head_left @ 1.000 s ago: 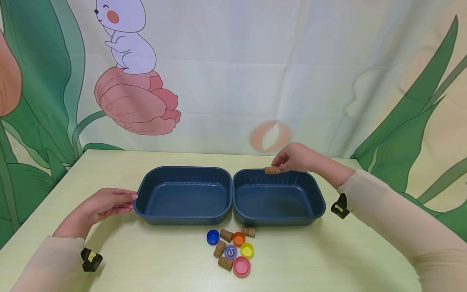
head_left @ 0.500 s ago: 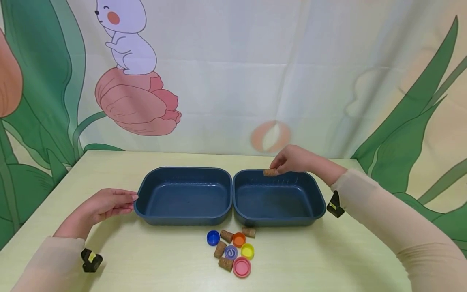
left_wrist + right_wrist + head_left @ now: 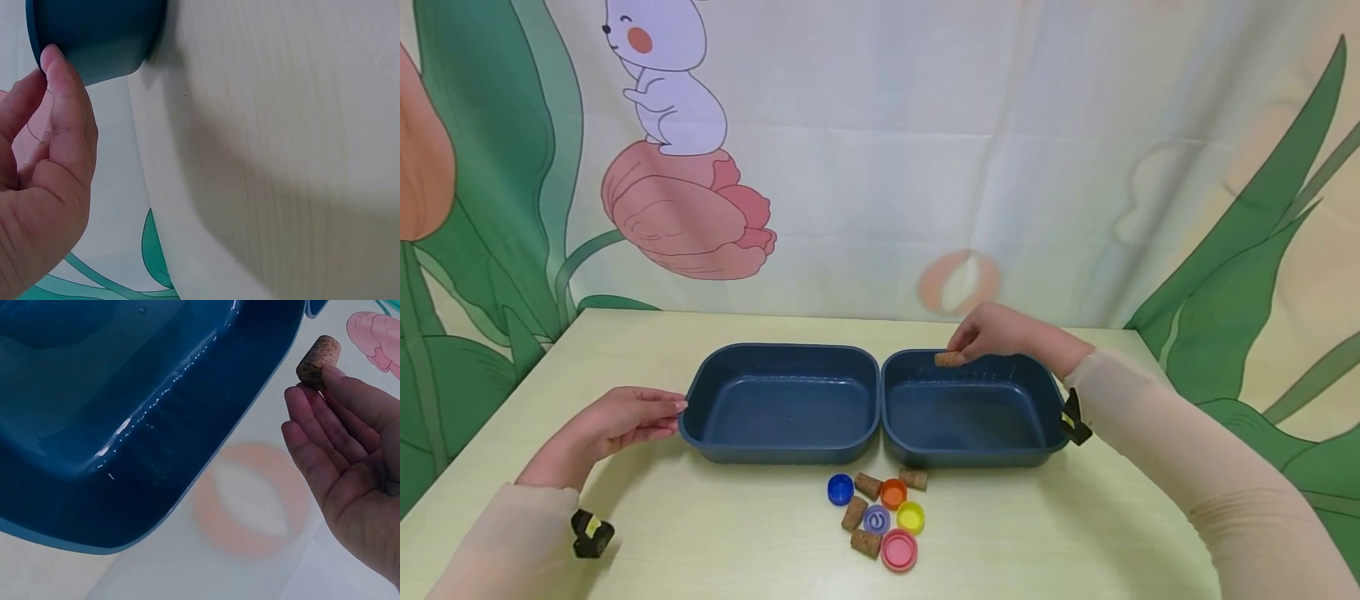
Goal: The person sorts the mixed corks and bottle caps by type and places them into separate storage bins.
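Note:
My right hand [image 3: 992, 332] pinches a cork [image 3: 950, 359] between thumb and fingertips, above the back rim of the right dark blue basin [image 3: 973, 457]. In the right wrist view the cork [image 3: 319, 361] is apart from the basin wall [image 3: 206, 419]. My left hand [image 3: 628, 419] holds the left rim of the left basin [image 3: 775, 455] with thumb and fingers; in the left wrist view its fingertips [image 3: 55, 62] lie at that rim. Shiny marks and a small bubble-like spot show inside the right basin; whether it holds water, I cannot tell.
In front of the basins lie several corks [image 3: 866, 544] among bottle caps: a blue cap [image 3: 840, 490], an orange cap [image 3: 893, 494], a purple cap [image 3: 876, 519], a yellow cap [image 3: 911, 517] and a pink cap [image 3: 898, 550]. A printed curtain [image 3: 850, 167] hangs behind the table [image 3: 737, 533].
My right hand has moved slightly left and down with the cork, closer to the right basin's back rim. My left hand stays on the left basin's rim.

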Motion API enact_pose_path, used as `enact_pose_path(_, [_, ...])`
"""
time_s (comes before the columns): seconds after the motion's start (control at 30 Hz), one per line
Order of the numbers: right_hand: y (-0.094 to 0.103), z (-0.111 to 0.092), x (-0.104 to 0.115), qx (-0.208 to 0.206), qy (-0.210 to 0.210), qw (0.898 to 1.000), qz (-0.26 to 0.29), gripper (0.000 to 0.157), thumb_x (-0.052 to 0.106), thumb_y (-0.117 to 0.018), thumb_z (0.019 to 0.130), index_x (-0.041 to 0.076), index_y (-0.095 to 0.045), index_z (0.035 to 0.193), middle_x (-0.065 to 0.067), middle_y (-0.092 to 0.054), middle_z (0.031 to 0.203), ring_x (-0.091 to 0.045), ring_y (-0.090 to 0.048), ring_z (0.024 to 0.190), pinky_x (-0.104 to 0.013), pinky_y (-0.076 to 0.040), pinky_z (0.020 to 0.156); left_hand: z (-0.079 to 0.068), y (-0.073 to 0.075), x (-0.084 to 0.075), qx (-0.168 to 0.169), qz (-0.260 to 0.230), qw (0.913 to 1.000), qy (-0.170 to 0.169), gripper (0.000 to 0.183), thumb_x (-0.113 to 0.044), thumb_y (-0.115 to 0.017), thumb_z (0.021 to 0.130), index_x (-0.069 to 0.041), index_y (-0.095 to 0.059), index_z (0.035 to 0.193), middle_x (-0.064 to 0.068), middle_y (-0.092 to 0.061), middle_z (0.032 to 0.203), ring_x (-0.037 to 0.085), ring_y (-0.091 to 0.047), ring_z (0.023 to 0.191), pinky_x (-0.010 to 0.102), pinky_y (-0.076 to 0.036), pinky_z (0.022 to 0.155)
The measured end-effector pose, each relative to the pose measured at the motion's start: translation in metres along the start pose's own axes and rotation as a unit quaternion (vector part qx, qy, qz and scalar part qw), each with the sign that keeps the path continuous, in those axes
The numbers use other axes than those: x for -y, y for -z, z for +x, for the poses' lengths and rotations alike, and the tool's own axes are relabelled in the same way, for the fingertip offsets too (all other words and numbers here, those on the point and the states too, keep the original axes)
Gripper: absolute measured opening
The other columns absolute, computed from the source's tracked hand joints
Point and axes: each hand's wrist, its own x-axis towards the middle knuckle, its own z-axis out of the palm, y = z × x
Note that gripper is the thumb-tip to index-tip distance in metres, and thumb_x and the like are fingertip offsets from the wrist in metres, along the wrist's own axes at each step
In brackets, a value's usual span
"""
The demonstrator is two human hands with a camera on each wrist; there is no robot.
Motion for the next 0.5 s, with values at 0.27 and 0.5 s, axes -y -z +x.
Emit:
enact_pose_path(0.27, [-0.007, 0.008, -0.007, 0.015, -0.006, 1.0, 0.008, 0.024, 0.005, -0.068, 0.096, -0.006, -0.073, 0.117, -0.023, -0.076, 0.114, -0.034, -0.073, 0.105, -0.041, -0.062, 0.091, -0.001, -0.001, 0.0, -0.005, 0.01, 0.9999, 0.0, 0.034, -0.014, -0.059, 0.104, 0.01, -0.063, 0.128, -0.008, -0.076, 0.085, 0.005, -0.073, 0.077, 0.021, -0.063, 0.077])
enact_pose_path(0.5, [-0.014, 0.014, -0.012, 0.031, -0.021, 0.999, 0.009, 0.024, 0.007, -0.067, 0.096, -0.002, -0.075, 0.117, -0.02, -0.076, 0.115, -0.031, -0.073, 0.106, -0.041, -0.061, 0.093, -0.001, -0.001, -0.001, -0.005, 0.014, 0.9999, 0.0, 0.035, -0.014, -0.059, 0.104, 0.011, -0.061, 0.129, -0.008, -0.076, 0.085, 0.005, -0.073, 0.077, 0.021, -0.063, 0.077])
